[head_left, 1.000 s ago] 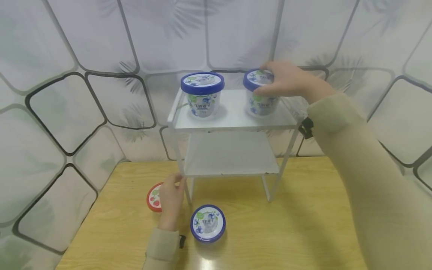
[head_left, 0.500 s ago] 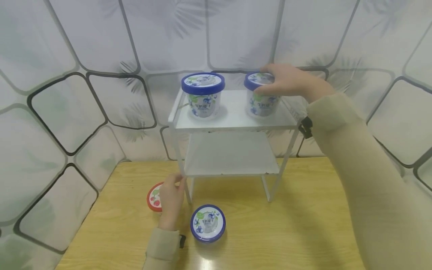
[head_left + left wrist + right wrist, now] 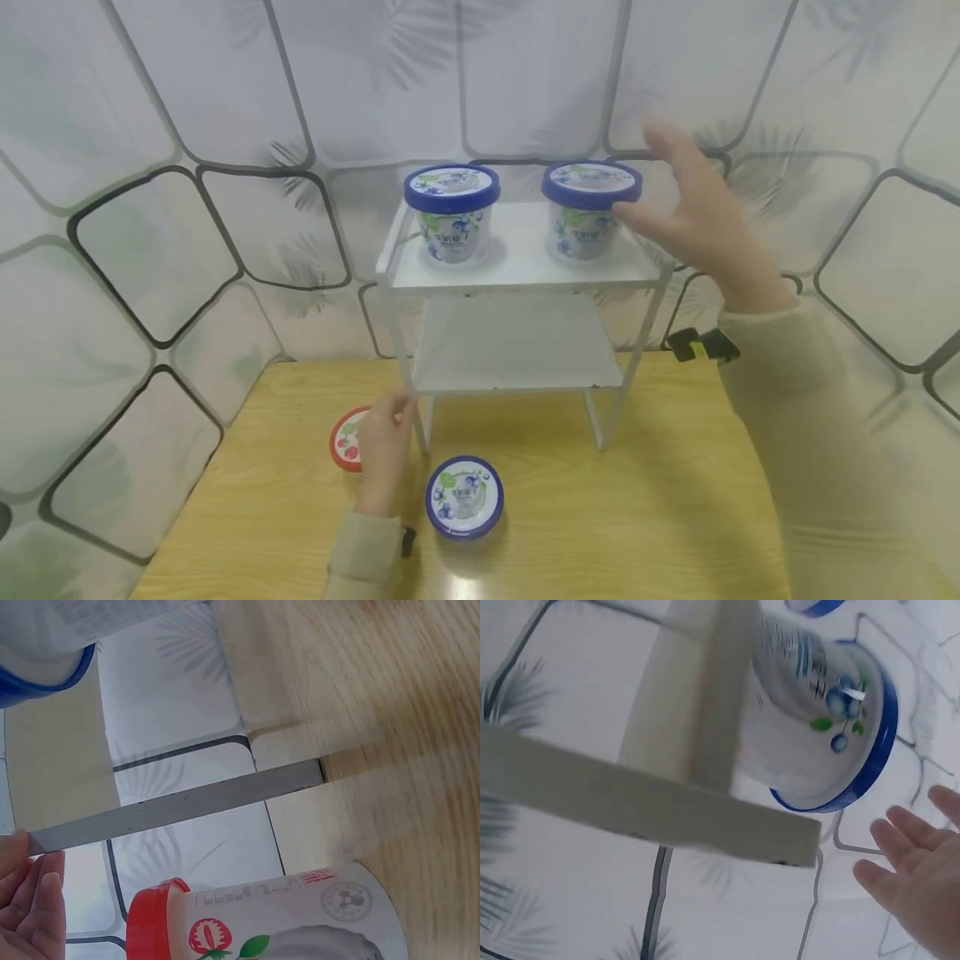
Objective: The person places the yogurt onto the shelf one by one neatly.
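Two blueberry-print tubs with blue lids, the left tub and the right tub, stand upright on the top tier of a white two-tier shelf. My right hand is beside the right tub, fingers spread and holding nothing; the right wrist view shows its fingers apart from that tub. Low at the shelf's front left leg, my left hand pinches the leg between thumb and fingers. A red-lidded tub stands beside that hand, partly hidden by it in the head view.
Another blue-lidded tub stands on the wooden table in front of the shelf. The lower tier sits below the tubs. A patterned wall covering rises close behind the shelf.
My right hand has let go of the right tub and drawn away to the right, its fingers spreading. The tub stays on the top tier. My left hand keeps its place at the leg.
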The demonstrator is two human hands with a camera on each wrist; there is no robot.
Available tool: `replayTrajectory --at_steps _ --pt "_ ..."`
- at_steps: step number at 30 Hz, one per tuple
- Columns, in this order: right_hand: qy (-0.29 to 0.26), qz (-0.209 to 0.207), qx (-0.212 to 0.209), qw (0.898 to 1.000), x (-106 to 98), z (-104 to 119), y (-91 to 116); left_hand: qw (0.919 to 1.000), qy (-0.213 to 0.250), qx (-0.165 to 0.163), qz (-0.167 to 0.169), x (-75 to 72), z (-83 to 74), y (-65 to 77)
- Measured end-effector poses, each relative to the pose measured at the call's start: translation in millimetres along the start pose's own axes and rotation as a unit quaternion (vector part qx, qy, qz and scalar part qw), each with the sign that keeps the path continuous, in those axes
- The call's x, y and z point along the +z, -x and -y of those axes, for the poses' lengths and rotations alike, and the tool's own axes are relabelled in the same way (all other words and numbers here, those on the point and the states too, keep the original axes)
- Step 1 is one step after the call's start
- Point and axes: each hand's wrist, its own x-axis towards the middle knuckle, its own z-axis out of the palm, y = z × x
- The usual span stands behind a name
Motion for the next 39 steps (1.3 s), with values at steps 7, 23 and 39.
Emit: replayTrajectory --at_steps 7,23,39 --pt "-0.019 -0.237 -0.178 0.955 32.9 -19.2 57.0 1.0 0.003 -0.001 0.001 0.1 -0.6 0.7" --pt "-0.122 -0.189 0.053 0.973 102.2 -68.9 141.8 0.9999 0.001 -0.013 0.002 -2.1 -5.4 0.8" --pt "-0.106 -0.137 0.119 0.978 137.4 -95.6 158.4 0.9993 0.018 -0.033 0.0 -4.1 -7.8 -0.6"
